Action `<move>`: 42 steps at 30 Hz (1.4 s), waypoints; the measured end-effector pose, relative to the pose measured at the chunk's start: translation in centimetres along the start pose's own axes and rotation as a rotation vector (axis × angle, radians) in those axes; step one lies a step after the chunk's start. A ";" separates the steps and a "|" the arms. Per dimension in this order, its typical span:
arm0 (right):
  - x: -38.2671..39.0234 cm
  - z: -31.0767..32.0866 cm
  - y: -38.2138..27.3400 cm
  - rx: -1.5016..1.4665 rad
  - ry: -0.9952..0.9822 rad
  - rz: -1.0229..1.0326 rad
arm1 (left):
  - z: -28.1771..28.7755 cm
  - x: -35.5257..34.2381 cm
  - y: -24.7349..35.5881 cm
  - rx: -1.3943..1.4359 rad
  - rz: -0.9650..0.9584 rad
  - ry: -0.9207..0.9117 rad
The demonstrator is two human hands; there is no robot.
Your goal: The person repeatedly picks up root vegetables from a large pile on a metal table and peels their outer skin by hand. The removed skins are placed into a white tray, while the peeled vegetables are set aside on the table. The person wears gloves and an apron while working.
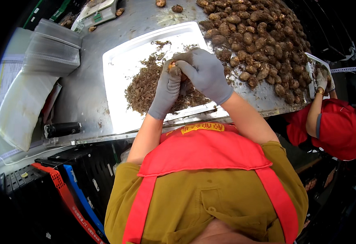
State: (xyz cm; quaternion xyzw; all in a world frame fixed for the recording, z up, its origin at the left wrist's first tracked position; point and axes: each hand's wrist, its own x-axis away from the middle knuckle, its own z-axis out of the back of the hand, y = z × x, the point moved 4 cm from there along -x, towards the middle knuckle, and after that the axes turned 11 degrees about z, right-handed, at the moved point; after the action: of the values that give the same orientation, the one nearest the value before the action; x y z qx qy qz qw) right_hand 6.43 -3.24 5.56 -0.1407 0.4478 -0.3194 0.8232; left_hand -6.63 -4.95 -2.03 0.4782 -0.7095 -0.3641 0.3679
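My left hand [165, 91], in a grey knit glove, is closed round a small brown root vegetable [172, 65] with a pale orange patch showing. My gloved right hand [206, 75] is closed on the same vegetable, thumb against it, fingers partly hidden behind. Both are raised over a white tray [112, 77] strewn with brown fibrous peelings [141, 89]. To the right of the tray lies a big heap of similar hairy brown roots [263, 49].
A scale [98, 16] stands at the back of the metal table [86, 101]; clear plastic containers [51, 46], a white board [21, 110] and a black cylinder [62, 129] are left. A red-clad co-worker [336, 130] works at a small tray on the right. Black crates [31, 195] stand below left.
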 end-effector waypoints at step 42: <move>4.8 -0.9 12.7 -0.599 -0.090 -0.397 | 2.7 -6.5 -2.1 0.806 0.403 -0.182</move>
State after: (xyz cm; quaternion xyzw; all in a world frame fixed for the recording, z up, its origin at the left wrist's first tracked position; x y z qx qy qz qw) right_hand 12.64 3.29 -4.68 -0.4738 0.4490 -0.3210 0.6862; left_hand -6.36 1.08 -6.19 0.4016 -0.9029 -0.0207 0.1520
